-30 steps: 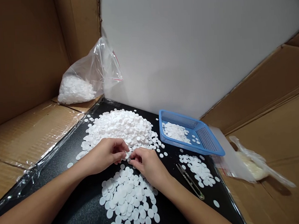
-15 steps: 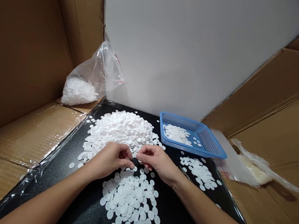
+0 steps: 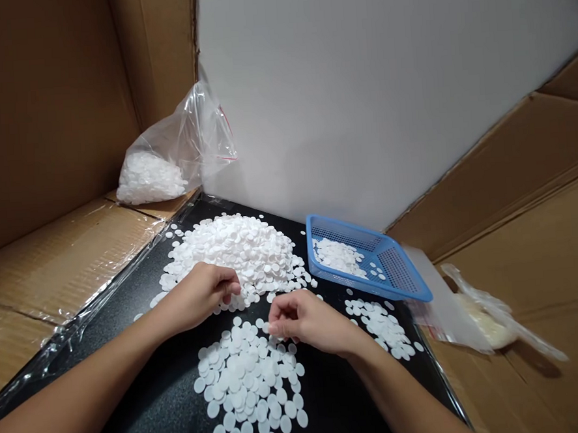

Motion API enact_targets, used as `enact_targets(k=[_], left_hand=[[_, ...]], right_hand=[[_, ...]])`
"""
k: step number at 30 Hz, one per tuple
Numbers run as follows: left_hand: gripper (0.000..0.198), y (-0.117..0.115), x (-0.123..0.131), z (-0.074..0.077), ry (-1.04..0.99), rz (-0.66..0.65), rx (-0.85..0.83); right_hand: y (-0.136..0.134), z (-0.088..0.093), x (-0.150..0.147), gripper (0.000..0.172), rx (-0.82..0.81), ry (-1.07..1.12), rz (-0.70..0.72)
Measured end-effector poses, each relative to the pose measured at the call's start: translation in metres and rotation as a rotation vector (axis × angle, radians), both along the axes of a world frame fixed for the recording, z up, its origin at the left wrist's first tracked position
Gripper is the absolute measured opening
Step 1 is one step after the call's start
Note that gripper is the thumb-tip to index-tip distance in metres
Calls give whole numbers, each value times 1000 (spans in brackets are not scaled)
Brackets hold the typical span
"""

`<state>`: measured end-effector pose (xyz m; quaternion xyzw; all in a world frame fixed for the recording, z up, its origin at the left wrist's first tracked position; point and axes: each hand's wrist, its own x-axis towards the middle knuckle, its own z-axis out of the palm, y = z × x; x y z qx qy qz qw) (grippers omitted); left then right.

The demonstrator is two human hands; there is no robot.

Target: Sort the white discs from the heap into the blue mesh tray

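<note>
A big heap of small white discs [image 3: 237, 249] lies at the back of a black work surface [image 3: 148, 408]. My left hand [image 3: 203, 297] rests at the heap's near edge, its fingers curled in a pinch on discs there. My right hand [image 3: 305, 321] hovers just right of centre, fingers pinched together; what they hold is too small to make out. Below both hands a flat spread of white discs [image 3: 250, 382] lies on the black surface.
A blue mesh basket [image 3: 400, 268] with some discs stands at the right, a smaller disc patch [image 3: 381, 322] in front of it. A clear bag of discs [image 3: 168, 165] sits on cardboard at the back left. Another plastic bag [image 3: 486, 315] lies at the right. Cardboard walls surround the area.
My hands were together at the heap's edge; they have parted. The right hand has drawn back toward the flat spread, the left has stayed by the heap. The metal tweezers are hidden now.
</note>
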<state>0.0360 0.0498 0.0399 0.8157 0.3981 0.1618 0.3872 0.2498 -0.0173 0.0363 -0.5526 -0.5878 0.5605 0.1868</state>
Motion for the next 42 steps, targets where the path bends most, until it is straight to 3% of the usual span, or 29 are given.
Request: enact_targets(k=[5,9,12,15,20,22,25,27,30,33,37,40,42], left_hand=[[34,-1,0,-1,10,1,-5],[22,-11,8,-3,-64,-35,13],[18,-24,19,-6,-195,-27,-168],[30,-39,37,-9,-331,-62,-437],[20,-48,73,-3,-408,-20,-614],[23,-47,85,1,-453,17,-658],[30,-47,96,5,-545,81,-815],[33,-49,99,4,-584,114,-959],[36,-54,98,-2,-583,133,-1103],[35,-56,95,-5,-564,154,-1159],[25,-56,92,-4,-549,181,-1174],[18,-55,89,-3,-548,192,-1188],[15,-55,88,-3,-551,194,-1199]], right_hand=[[-4,0,1,16,9,-204,44],[-15,6,18,11,59,-78,-99],[-31,2,29,17,132,94,-257],[-47,-7,30,32,185,247,-382],[-57,-5,28,37,267,324,-497],[-57,1,40,28,302,255,-488],[-59,8,73,11,389,-105,-431],[-63,7,94,13,447,-408,-416],[-67,-1,108,17,351,-653,-384],[-69,-8,105,21,232,-726,-378],[-70,-9,103,19,195,-682,-414],[-73,-8,105,5,305,-612,-407],[-74,-7,101,12,432,-492,-423]])
